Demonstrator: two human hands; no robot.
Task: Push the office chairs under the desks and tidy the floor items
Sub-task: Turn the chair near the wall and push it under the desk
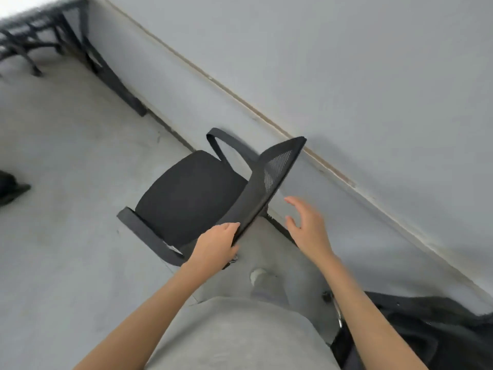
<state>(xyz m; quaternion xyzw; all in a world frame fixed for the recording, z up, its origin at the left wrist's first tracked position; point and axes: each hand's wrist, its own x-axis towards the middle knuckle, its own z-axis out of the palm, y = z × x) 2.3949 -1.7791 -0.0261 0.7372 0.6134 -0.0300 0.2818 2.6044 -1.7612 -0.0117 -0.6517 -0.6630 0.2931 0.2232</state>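
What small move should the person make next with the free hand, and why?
Probably bring the right hand onto the mesh backrest. Only the left hand grips the backrest's edge, while the right hovers open just beside it; two hands would likely steer the chair straighter.

Chairs: three in part or whole: one black chair (194, 193) in the middle, a second chair (426, 332) cut off at lower right, a blurred chair base (25, 53) at top left.
Armrests on the middle chair: two, the near armrest (149, 235) and the far armrest (229, 142).
Desks: one long desk (346, 62).
Desk legs: one black leg (112, 78) in plain sight.
Hands: two, left hand (216, 244) and right hand (306, 227).
Shoes: one pale shoe (258, 276).
Dark items at left edge: one item (10, 188), kind unclear.
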